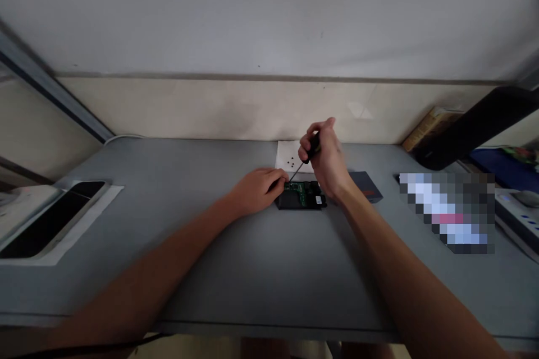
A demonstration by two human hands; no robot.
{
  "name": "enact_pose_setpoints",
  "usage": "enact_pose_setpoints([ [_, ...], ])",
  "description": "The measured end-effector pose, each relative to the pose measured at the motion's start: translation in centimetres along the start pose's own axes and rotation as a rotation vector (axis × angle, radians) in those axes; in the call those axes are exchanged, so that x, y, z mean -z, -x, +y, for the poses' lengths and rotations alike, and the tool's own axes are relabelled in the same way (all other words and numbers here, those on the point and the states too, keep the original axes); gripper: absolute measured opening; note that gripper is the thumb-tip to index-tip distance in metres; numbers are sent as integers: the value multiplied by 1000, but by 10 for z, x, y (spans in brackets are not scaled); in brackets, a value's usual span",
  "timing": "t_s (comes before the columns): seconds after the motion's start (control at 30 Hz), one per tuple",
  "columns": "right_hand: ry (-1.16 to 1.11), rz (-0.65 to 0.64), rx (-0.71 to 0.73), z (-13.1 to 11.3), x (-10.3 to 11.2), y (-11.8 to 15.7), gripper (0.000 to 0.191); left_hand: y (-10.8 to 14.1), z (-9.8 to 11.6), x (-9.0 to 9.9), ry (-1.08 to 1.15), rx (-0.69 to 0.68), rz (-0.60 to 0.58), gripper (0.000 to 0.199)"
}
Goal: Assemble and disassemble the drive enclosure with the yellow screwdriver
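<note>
A black device with a green circuit board (301, 196) lies on the grey table (252, 258). My left hand (261, 189) is closed on the device's left end, its fingers at the upper left corner. Above the board, my right hand (323, 154) wraps round the dark handle of a screwdriver (312, 148). The thin shaft slants down to the left, and its tip is at the board's upper left part, close to my left fingertips. Behind the device, a white paper (284, 151) bears several small dark screws (291, 161), partly hidden by my right hand.
A dark blue-grey box (365, 185) sits right of the device, behind my right forearm. Farther right are a blurred-out object (450, 213), a black cylinder (475, 129) and a white device (520, 216). A black-screened phone or tablet (50, 219) lies at the left. A wall (189, 106) bounds the back.
</note>
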State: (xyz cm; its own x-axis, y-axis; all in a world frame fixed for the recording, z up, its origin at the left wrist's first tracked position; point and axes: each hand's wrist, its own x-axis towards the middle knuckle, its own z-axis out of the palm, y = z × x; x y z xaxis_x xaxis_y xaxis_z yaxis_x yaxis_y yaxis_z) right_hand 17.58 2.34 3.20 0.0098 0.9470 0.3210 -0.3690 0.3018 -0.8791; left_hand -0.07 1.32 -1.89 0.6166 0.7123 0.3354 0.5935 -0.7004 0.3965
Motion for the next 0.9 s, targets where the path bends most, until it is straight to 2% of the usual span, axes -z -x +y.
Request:
enact_pose_setpoints([
  [0.17,-43,-10,-51,-6,0,2,46,0,-1,0,-2,4,-11,26],
  [0.3,47,-8,-40,-3,2,3,55,0,0,1,-7,10,-14,26],
  [0.4,114,-4,19,2,2,2,60,0,1,1,-3,12,-19,26],
  [0.6,-18,-50,-56,-2,-1,2,53,0,0,1,2,11,-19,26],
  [0.7,-24,-34,-43,-5,0,4,48,0,0,1,-3,4,-14,26],
  [0.9,124,-28,4,-1,-1,6,57,1,1,1,-4,1,-8,26],
])
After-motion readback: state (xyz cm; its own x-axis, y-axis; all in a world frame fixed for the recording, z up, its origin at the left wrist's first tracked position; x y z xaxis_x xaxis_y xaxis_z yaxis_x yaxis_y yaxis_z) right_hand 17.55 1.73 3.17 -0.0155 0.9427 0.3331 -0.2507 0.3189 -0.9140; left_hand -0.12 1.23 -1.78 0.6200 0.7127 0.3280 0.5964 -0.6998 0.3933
